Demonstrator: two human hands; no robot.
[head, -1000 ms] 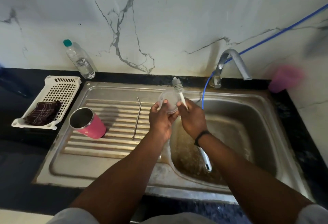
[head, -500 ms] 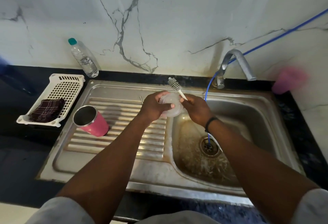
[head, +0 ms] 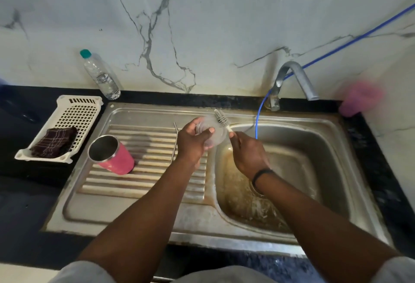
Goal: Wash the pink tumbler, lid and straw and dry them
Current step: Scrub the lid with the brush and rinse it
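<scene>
Head view: our left hand (head: 190, 142) grips the clear lid (head: 213, 133) above the sink's (head: 143, 211) rim, while our right hand (head: 248, 153) pinches a small brush (head: 221, 118) against it. The pink tumbler (head: 112, 154) stands on the drainboard, the metal straw (head: 174, 141) lying just beside our left hand.

Pink cup (head: 359, 98): at right counter edge, smeared by blur; shape and contents unreadable.
Metal straw (head: 174, 145): lower middle hidden behind left hand (head: 193, 143).
Clear lid (head: 213, 133): near rim covered by left thumb; details lost in transparency.
Brush (head: 222, 119): handle vanishes into right hand (head: 248, 154).
Drain: behind right wrist.
Blue object (head: 4, 80): at left edge, cut off and blurred.
</scene>
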